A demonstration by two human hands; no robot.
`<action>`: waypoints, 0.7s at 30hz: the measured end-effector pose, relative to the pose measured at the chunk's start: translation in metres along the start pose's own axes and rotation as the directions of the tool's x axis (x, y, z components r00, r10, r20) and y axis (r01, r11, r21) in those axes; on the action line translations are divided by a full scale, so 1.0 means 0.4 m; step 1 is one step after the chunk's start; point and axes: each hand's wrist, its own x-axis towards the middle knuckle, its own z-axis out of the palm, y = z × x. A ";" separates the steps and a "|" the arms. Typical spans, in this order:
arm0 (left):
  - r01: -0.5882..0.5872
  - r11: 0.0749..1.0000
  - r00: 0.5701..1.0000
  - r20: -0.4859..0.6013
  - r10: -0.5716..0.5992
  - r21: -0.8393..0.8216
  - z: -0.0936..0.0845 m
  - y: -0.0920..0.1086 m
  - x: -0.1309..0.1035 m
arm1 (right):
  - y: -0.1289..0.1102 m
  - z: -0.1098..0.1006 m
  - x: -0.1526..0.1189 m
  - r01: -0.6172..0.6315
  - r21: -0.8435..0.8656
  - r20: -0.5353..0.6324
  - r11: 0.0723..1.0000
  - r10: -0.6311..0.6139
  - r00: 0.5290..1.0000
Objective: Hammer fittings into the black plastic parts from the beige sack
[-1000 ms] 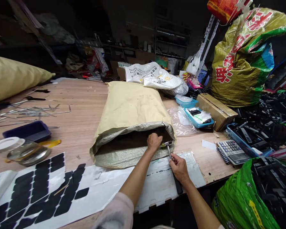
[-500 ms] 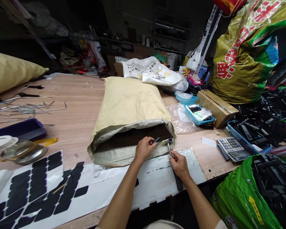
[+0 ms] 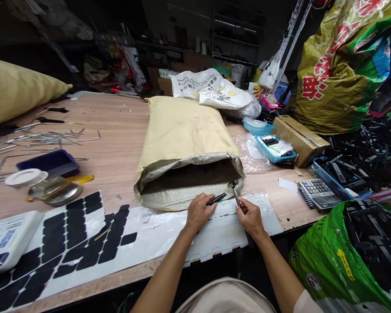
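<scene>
- Over here the left hand [image 3: 199, 213] has its grip closed on a small black piece [image 3: 217, 198].
- Beside it, the right hand [image 3: 251, 217] keeps a narrow grip round a hammer [image 3: 236, 193], its head by the sack's open mouth.
- The cream sack [image 3: 187, 128] lies flat on the counter [image 3: 117, 117].
- Behind, there's a white printed bag [image 3: 226, 96].

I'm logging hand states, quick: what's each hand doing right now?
Left hand: grip closed on a small black part.
Right hand: grip closed on the hammer-like tool.
</scene>
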 end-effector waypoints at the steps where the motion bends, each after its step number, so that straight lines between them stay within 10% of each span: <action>1: 0.005 1.000 1.000 -0.008 -0.005 -0.008 -0.002 0.001 0.000 | -0.005 -0.002 -0.010 0.014 -0.013 0.005 1.000 -0.014 1.000; 21: 0.060 0.992 0.998 -0.010 -0.061 -0.110 0.003 -0.001 0.002 | -0.041 0.020 -0.026 0.222 -0.140 0.101 0.965 -0.209 0.973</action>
